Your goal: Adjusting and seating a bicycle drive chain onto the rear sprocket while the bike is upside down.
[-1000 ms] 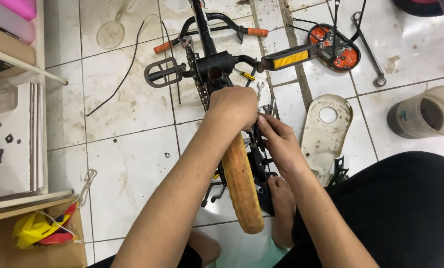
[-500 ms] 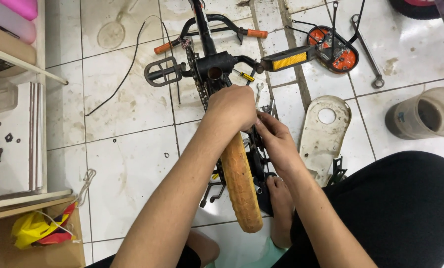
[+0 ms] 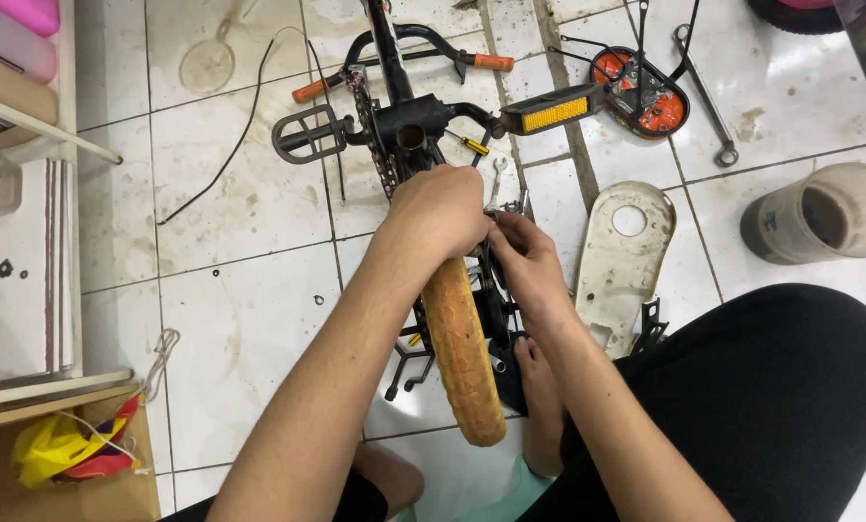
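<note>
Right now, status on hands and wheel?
Left hand gripping tan wheel top. Right hand at its hub side, fingers hidden. Wrench lies just beyond.

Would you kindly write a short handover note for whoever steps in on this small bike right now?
Left hand: closed over the top of the tan tyre, near the black frame.
Right hand: fingers pinched on a small part beside the wheel; what it is cannot be seen.
Around: bike lies upside down on the tiled floor, pedals up. White chain guard lies loose on the right, a wrench beyond it, a bucket further right.
Done: guard off.
Left: wheel fitting in hand, guard not yet back on.
</note>
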